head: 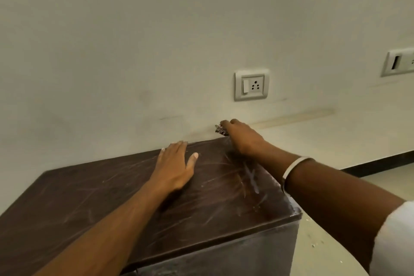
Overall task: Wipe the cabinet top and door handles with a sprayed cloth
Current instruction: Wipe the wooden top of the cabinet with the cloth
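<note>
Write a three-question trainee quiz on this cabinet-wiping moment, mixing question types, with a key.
1. True or false: the left hand lies flat on the cabinet top.
2. Which hand grips the cloth? A left, B right, C both.
3. Fill in: the right hand is at the top's far ____ corner, below the wall socket.

Key: 1 true; 2 B; 3 right.

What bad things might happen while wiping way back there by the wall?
1. The right hand holds the cloth at the far corner of the cabinet top, partly past the edge; it might slip down behind.
2. The wall socket sits just above; a damp cloth swung upward could wet it.
3. The left hand lies flat on the top, so that patch may get missed.
</note>
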`<state>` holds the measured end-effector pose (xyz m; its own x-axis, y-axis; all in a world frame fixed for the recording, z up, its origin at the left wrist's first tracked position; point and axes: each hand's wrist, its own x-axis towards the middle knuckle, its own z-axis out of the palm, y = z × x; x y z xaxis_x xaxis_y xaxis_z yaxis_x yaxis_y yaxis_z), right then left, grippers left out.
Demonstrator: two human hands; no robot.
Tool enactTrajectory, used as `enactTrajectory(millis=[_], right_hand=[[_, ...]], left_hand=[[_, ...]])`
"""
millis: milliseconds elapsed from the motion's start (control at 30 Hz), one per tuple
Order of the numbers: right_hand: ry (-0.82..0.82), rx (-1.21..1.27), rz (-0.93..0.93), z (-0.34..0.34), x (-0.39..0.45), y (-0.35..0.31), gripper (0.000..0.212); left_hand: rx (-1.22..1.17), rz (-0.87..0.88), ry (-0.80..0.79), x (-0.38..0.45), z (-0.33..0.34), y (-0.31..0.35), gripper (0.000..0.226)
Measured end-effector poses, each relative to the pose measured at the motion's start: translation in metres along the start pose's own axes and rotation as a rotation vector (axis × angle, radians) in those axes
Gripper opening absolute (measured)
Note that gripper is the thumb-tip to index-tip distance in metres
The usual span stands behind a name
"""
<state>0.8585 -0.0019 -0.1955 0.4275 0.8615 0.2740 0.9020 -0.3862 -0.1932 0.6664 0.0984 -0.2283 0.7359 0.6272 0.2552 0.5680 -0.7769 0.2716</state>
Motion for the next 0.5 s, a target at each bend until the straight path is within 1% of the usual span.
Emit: enactTrajectory(millis=[133,200,300,367,400,500], right_hand=[[-0.06,-0.061,0.012,0.018,0.024,0.013,0.04],[-0.043,-0.07,0.004,0.026,0.031,0.015,0.039],[0.002,-0.011,0.048,0.034,0.048,0.019,0.035],[-0.019,0.041,0.106,0.033,0.052,0.022,0.03],[-0.049,0.063,0.123,0.034,0.054,0.022,0.033],[-0.151,0.127,0.135,0.027,0.054,0.027,0.05]], left_hand=[[-0.005,0.023,-0.036,0.013,0.01,-0.006,0.064],[-0.004,0.026,-0.057,0.018,0.013,-0.007,0.064],[-0.016,0.027,-0.079,0.025,0.021,-0.012,0.065],[-0.017,0.038,-0.076,0.028,0.022,-0.012,0.066],[-0.021,0.038,-0.078,0.029,0.023,-0.013,0.066],[-0.035,0.035,-0.092,0.029,0.024,-0.012,0.065]])
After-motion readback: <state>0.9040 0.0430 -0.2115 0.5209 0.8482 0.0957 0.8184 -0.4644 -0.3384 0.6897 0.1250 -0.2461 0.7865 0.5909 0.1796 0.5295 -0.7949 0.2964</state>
